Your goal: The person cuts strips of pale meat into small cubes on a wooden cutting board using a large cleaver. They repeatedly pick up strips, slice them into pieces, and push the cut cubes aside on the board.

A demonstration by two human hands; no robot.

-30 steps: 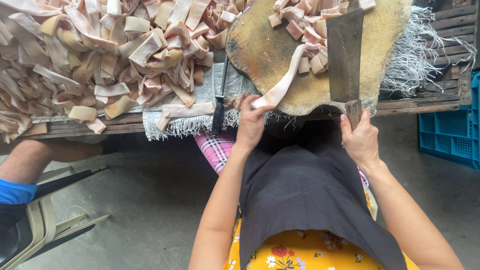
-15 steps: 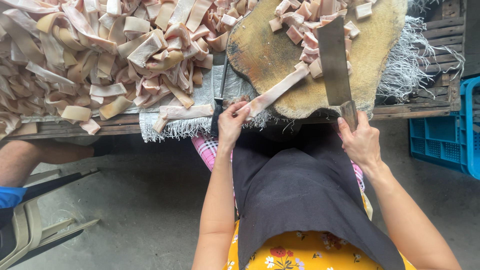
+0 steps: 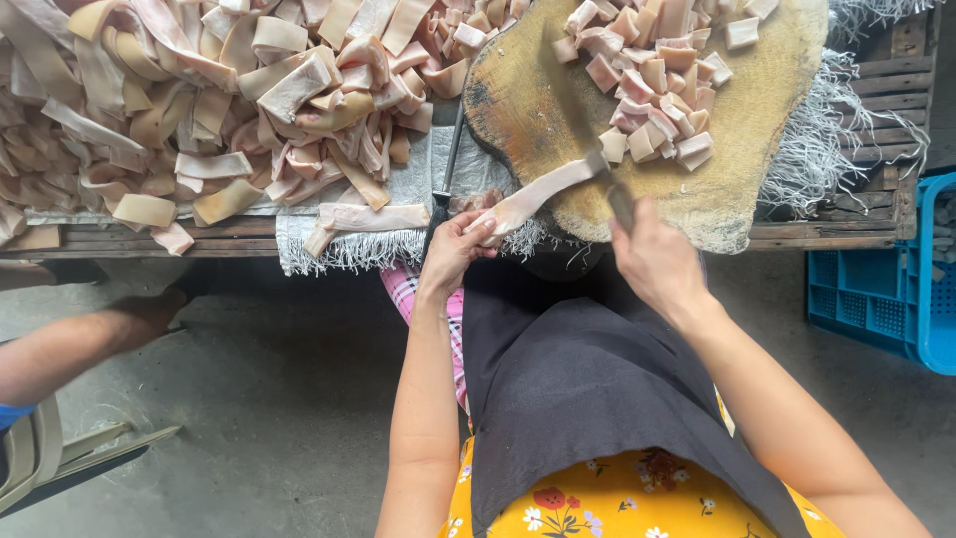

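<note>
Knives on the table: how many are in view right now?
2. A cleaver in the right hand, its blade over the round chopping block; a slim dark-handled knife lying on the cloth beside the left hand. The strip pile may hide others.

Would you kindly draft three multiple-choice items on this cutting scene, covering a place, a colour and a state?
1. Where do the cut pieces lie?
A. on the round wooden board
B. in the crate
C. on the floor

2. What colour is the crate at the right?
A. red
B. blue
C. white

3. What is the left hand doing?
A. resting open
B. gripping the cleaver
C. pinching a pale strip

Answers: 1 A, the squares sit heaped on the board. 2 B, its lattice wall is blue. 3 C, its fingers close on the strip while the right hand holds the cleaver.
</note>
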